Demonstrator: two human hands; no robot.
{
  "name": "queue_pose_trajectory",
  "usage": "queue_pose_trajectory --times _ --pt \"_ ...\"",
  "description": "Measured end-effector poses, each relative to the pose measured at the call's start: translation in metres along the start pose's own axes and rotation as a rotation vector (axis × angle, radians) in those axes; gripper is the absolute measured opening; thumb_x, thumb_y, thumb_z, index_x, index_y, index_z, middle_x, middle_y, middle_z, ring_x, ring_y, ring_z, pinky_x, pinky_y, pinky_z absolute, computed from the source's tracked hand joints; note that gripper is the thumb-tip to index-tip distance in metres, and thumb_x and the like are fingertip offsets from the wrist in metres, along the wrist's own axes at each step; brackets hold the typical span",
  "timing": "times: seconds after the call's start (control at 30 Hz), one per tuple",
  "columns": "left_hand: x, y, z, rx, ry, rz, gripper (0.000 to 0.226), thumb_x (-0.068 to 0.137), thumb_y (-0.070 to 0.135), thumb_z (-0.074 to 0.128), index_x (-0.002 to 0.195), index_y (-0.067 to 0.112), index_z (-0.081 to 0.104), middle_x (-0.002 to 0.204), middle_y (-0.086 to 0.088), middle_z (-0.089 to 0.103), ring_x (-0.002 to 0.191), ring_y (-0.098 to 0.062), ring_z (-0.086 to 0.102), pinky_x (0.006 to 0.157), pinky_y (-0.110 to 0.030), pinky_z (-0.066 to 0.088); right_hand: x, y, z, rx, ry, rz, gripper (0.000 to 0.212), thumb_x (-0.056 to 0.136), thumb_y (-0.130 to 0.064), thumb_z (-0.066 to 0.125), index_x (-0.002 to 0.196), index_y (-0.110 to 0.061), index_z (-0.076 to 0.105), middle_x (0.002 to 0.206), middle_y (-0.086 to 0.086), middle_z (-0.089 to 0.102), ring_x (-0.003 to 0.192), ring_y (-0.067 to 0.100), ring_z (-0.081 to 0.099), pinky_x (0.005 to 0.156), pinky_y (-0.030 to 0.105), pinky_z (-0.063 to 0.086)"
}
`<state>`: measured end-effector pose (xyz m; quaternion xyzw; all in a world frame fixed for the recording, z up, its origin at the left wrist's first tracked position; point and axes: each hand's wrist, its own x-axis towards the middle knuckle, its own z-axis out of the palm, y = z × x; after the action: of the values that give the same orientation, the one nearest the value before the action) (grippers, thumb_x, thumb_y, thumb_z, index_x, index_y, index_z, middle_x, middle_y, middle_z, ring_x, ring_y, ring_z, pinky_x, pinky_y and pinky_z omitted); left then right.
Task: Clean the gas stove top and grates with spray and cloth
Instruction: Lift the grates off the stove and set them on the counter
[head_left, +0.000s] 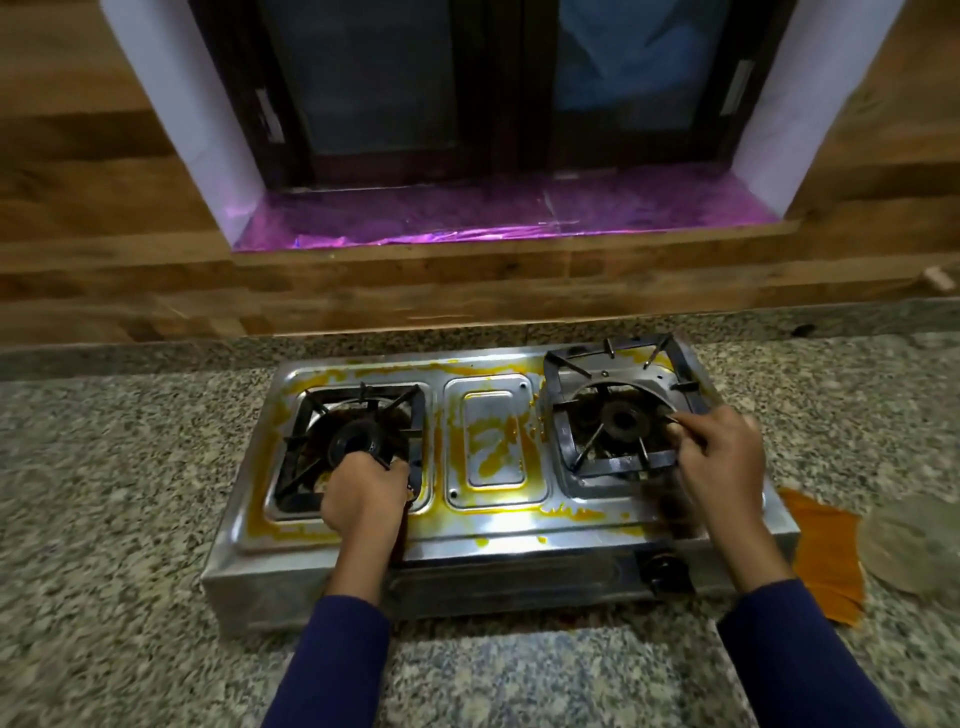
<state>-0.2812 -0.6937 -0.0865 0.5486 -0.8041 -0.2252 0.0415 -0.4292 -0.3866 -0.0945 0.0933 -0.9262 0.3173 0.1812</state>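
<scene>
The step in hand looks like stripping the grates off before any wiping. The stainless-steel 2-burner gas stove top (493, 545) sits on the speckled granite counter (130, 467), smeared all over with yellow-orange residue.

The left hand (363, 493) has its fingers curled around the near right corner of the black square left grate (363, 393), which lies flat in its recess around the burner. The right hand (722, 452) pinches a prong on the right side of the black square right grate (618, 461). That grate appears raised and tilted out of its recess, though motion blur softens the hand.

The flat orange cloth (826, 551) lies on the counter just beside the stove's right end, untouched. A pale round translucent object (914, 545) rests near it (too blurred to tell whether it is the spray).

Next, I judge, both grates must come straight up so their prongs clear the burners. They then need setting down on the counter away from the cloth, which frees both hands for spray and cloth.
</scene>
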Motion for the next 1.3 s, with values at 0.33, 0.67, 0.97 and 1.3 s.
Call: queue_pose_trajectory --times 0.33,0.67,0.97,1.3 --pt "-0.013 0.010 0.002 -0.026 0.118 -0.095 0.038 0.084 0.048 0.069 0.077 0.010 0.071 0.076 -0.010 0.069 0.076 -0.033 0.067 0.059 -0.032 0.049 0.003 -0.016 0.009 0.222 -0.032 -0.082 0.014 0.080 -0.001 0.074 0.093 -0.006 0.077 0.068 0.006 0.052 0.074 0.020 0.044 0.068 0.028 0.029" --pt "-0.005 0.027 -0.034 0.011 0.207 -0.002 0.035 0.086 0.029 0.065 0.058 0.011 0.055 0.057 -0.004 0.055 0.055 -0.024 0.056 0.045 -0.026 0.038 0.003 -0.052 0.025 0.379 -0.113 -0.125 0.014 0.082 -0.001 0.073 0.092 -0.008 0.078 0.065 -0.007 0.048 0.065 0.007 0.041 0.077 0.028 0.040" --pt "0.001 -0.025 -0.107 0.075 0.338 0.131 0.043 0.089 0.033 0.062 0.053 0.014 0.047 0.052 -0.002 0.045 0.047 -0.017 0.043 0.042 -0.026 0.024 -0.016 -0.108 0.046 0.455 -0.118 -0.291 0.015 0.079 -0.008 0.070 0.091 -0.005 0.078 0.061 -0.011 0.041 0.064 0.006 0.034 0.067 0.023 0.027" --pt "0.040 -0.218 -0.153 0.035 0.384 0.006 0.045 0.087 0.027 0.066 0.051 0.010 0.045 0.049 -0.005 0.046 0.048 -0.023 0.044 0.045 -0.031 0.025 -0.108 -0.242 0.111 0.567 -0.256 -0.431 0.016 0.077 -0.014 0.067 0.089 -0.015 0.079 0.066 -0.007 0.050 0.067 0.023 0.048 0.067 0.019 0.033"
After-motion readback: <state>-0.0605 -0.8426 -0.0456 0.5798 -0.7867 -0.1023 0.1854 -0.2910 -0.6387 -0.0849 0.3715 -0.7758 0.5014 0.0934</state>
